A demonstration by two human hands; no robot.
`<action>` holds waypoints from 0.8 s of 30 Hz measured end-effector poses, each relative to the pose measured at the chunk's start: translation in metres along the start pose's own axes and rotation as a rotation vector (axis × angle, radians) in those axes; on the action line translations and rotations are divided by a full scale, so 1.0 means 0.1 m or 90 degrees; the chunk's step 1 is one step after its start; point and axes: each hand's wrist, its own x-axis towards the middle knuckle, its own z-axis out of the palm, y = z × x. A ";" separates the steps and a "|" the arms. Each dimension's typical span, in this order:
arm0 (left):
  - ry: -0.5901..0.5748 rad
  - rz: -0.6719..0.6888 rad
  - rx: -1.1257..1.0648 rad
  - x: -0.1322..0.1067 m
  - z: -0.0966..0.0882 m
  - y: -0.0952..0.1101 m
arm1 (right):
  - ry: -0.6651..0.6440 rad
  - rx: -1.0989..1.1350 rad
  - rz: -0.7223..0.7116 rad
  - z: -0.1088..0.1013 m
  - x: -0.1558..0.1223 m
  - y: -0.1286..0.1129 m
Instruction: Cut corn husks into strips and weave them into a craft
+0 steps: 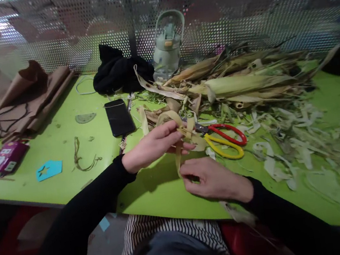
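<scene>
Over the green table, my left hand (159,144) holds a piece woven from corn husk strips (187,131), its fingers closed round the crossing of the strips. Loose ends of the strips loop up and out from the crossing. One strip runs down to my right hand (214,178), which pinches its lower end between thumb and fingers. Just right of the weaving lie scissors (225,138) with one red and one yellow handle, their blades partly hidden behind the husk strips.
Dried corn husks (234,86) are heaped behind the hands, with shredded scraps (305,137) to the right. A bottle (167,51), black cloth (120,73) and phone (119,117) stand or lie further back. At left are brown paper (33,97), a purple box (7,157) and a blue tag (49,170).
</scene>
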 end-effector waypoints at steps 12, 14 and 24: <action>0.068 0.028 0.098 -0.03 0.17 -0.01 | 0.404 0.595 0.194 -0.09 0.01 0.13; 0.083 0.052 0.136 -0.02 0.20 -0.09 | 0.432 0.635 0.201 -0.08 0.00 0.14; 0.186 0.106 0.223 -0.07 0.19 0.00 | 0.565 0.644 0.195 -0.19 -0.04 0.09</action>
